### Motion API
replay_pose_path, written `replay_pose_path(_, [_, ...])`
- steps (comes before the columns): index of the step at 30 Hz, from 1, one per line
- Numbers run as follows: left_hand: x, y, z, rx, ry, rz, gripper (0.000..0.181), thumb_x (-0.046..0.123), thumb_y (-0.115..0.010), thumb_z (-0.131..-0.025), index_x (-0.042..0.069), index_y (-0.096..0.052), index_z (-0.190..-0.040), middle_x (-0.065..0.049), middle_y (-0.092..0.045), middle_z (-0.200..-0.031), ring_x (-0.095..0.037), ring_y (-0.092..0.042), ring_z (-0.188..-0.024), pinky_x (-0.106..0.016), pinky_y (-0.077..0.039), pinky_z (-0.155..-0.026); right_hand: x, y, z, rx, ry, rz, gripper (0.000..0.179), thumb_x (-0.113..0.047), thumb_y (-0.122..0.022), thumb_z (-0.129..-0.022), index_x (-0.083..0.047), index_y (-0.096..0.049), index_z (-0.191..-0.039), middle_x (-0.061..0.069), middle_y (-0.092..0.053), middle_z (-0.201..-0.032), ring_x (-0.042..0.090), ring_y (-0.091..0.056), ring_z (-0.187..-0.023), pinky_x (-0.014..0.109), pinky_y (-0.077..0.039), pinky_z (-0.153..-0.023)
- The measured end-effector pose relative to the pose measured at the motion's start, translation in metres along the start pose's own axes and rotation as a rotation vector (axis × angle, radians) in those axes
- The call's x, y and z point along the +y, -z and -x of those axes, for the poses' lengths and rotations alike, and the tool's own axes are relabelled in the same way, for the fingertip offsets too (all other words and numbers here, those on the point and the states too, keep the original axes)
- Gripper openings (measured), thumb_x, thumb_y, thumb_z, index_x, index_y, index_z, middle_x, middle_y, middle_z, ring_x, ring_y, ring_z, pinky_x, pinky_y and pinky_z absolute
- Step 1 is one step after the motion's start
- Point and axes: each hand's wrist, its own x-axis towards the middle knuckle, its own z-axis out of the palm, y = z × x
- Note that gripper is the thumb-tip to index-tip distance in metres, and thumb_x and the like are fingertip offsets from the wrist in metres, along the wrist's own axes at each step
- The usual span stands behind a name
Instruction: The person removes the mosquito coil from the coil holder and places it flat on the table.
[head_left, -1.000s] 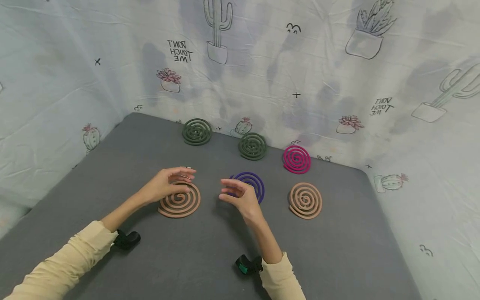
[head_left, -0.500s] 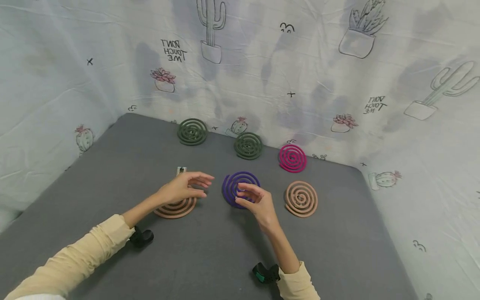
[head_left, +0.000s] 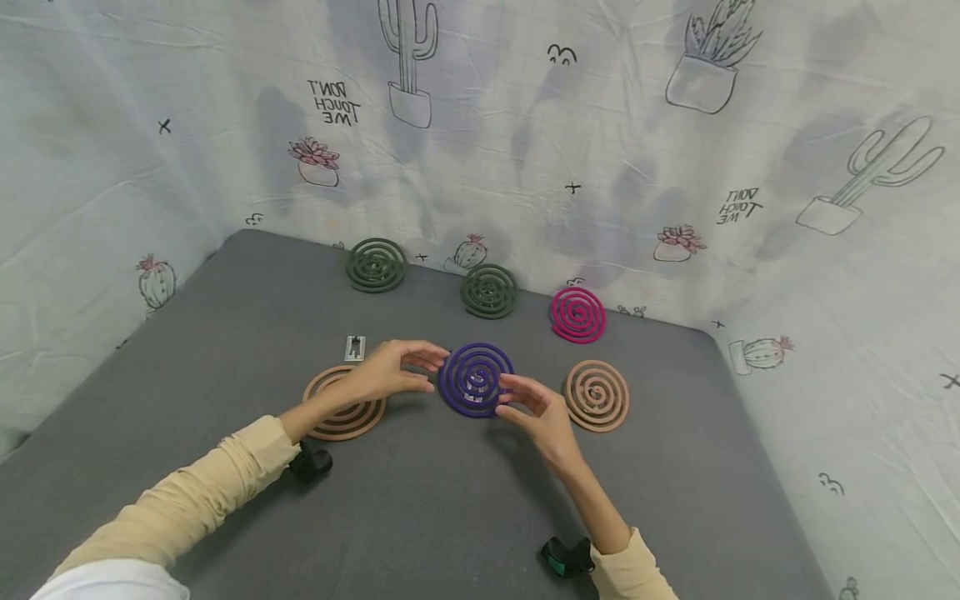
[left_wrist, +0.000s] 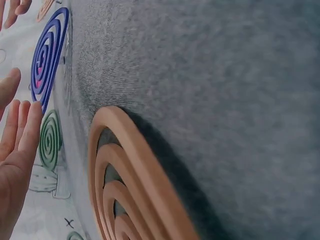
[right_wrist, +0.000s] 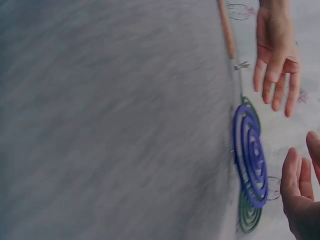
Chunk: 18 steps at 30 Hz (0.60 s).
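A purple mosquito coil (head_left: 479, 377) lies flat on the grey table between my two hands. My left hand (head_left: 392, 369) hovers at its left, fingers relaxed and pointing at its edge. On the other side, my right hand (head_left: 543, 418) has its fingertips over or beside the coil's right edge, loosely bent, with nothing held. Contact with the coil cannot be told for either hand. Beneath the left wrist is a tan coil (head_left: 342, 436), partly hidden by the forearm. Another tan coil (head_left: 597, 396) rests just right of my right hand.
Two green coils (head_left: 376, 265) and a pink coil (head_left: 578, 315) lie along the back edge. A small metal coil stand (head_left: 356, 347) sits behind the left tan coil. Printed cloth (head_left: 487, 150) walls the grey table (head_left: 420, 517) at the back and sides.
Both hands have moved right, the left from over the tan coil to the purple coil's left side. The right hand has uncovered most of the purple coil. The small metal stand has come into view.
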Motion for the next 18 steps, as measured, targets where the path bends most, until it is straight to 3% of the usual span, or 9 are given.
replay_pose_path(7, [-0.002,0.0,-0.008,0.007,0.0,0.008,0.054,0.001,-0.075,-0.078,0.002,-0.057,-0.128,-0.019,-0.061,-0.121,-0.032,-0.061,-0.109,-0.029,-0.055,-0.088,0.007,0.014,0.007,0.003,0.009,0.041,0.046,0.001,-0.073,-0.079,0.007,-0.058,-0.122,0.03,-0.056,-0.124,0.029,-0.063,-0.102,0.031,-0.053,-0.091])
replay_pose_path(14, [-0.002,-0.002,-0.014,0.0,0.009,0.104,0.055,-0.003,-0.074,-0.077,-0.003,-0.054,-0.129,-0.021,-0.056,-0.129,-0.035,-0.055,-0.117,-0.032,-0.052,-0.095,0.011,0.023,0.009,-0.023,0.06,0.032,0.046,0.003,-0.072,-0.079,0.011,-0.056,-0.122,0.033,-0.054,-0.124,0.033,-0.061,-0.104,0.029,-0.055,-0.088])
replay_pose_path(18, [-0.004,-0.003,-0.016,-0.009,0.006,0.154,0.059,-0.003,-0.074,-0.077,-0.005,-0.051,-0.131,-0.022,-0.05,-0.136,-0.037,-0.048,-0.124,-0.037,-0.047,-0.101,0.015,0.028,0.008,-0.043,0.098,0.018,0.045,0.005,-0.07,-0.08,0.014,-0.056,-0.121,0.023,-0.06,-0.122,0.028,-0.062,-0.105,0.028,-0.055,-0.087])
